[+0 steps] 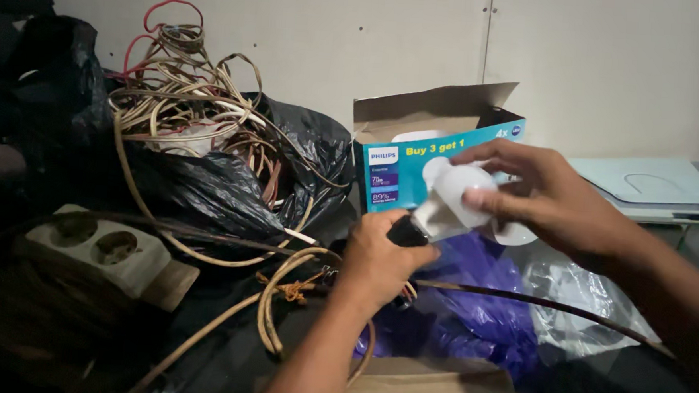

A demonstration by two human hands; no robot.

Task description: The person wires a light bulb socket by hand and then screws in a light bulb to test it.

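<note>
Cardboard flap (427, 384) at bottom edge. Left hand (378, 258) closed around black lamp socket (406, 231); right hand (545, 195) pinches white bulb (457, 194) seated at its mouth. Step judged: screwing in. Next: steady twist, socket held fixed.

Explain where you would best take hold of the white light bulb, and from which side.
Grip the light bulb round its wide, rounded white dome, coming from the right. The narrow base points left into the black socket held by the left hand, so only the dome is free. The right hand already has its fingers there.
</note>
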